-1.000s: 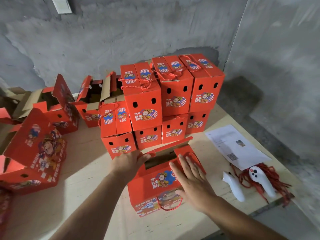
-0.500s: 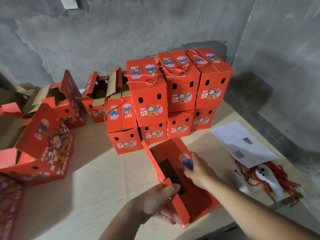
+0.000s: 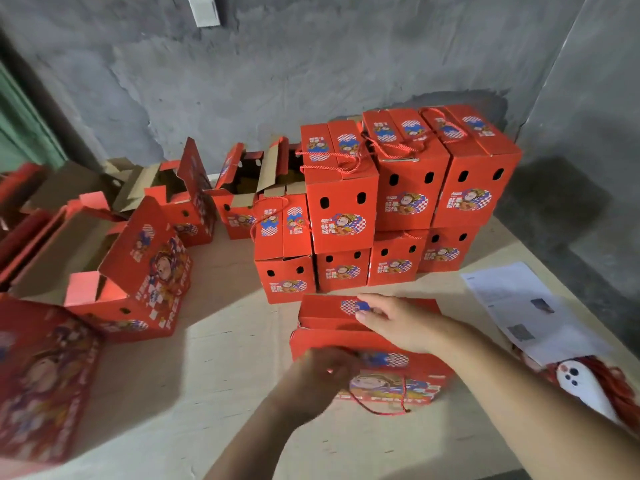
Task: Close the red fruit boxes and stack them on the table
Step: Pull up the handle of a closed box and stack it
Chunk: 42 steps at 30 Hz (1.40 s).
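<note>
A red fruit box (image 3: 388,382) stands on the table (image 3: 221,362) right in front of me, its two top flaps folded nearly together. My right hand (image 3: 394,322) presses on the far flap with relaxed fingers. My left hand (image 3: 320,370), blurred by motion, has curled fingers on the near flap at the box's left end. Just behind stands a stack of closed red boxes (image 3: 408,202), two layers high, with a single closed box (image 3: 284,258) at its left end.
Several open red boxes (image 3: 145,271) with raised flaps sit at the left and back left, and a large one (image 3: 41,393) lies at the near left. A sheet of paper (image 3: 519,306), a white controller (image 3: 581,386) and red cords (image 3: 620,389) lie at the right.
The box was tipped up with its flaps open half a second ago; it now stands level with both flaps folded down. My hands moved onto the flaps.
</note>
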Each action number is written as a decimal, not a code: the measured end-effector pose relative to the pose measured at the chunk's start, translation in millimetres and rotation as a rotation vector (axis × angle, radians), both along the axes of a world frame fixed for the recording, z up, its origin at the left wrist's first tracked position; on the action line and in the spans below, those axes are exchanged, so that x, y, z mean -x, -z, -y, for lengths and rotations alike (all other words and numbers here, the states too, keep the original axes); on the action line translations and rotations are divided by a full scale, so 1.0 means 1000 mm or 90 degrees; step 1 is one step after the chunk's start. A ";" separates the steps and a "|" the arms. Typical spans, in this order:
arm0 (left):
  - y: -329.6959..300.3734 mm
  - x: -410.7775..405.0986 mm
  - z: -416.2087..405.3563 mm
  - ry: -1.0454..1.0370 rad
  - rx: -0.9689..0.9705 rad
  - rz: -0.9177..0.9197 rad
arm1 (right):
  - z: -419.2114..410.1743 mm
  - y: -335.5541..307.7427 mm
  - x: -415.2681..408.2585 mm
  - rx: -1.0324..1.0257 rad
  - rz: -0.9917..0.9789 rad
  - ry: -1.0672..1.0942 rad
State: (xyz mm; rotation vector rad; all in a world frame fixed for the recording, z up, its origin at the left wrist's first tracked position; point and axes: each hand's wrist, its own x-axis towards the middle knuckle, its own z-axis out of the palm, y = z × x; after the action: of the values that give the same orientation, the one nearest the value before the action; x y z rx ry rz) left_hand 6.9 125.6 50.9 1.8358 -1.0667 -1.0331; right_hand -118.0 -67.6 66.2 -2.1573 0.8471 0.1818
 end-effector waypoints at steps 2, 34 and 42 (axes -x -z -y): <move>0.006 -0.017 -0.012 -0.061 0.067 0.214 | -0.012 0.005 0.017 0.157 -0.046 -0.005; 0.060 -0.024 0.004 0.017 0.119 0.734 | -0.041 0.067 0.060 0.637 0.071 0.008; 0.057 -0.019 0.007 0.064 -0.057 0.674 | -0.037 0.069 0.047 0.626 0.000 0.027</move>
State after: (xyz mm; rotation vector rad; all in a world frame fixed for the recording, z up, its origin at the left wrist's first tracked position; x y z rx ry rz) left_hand 25.8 118.4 -6.1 2.4705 -1.7156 -0.0644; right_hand -164.5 -31.1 -2.5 -3.0236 1.1240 -0.3340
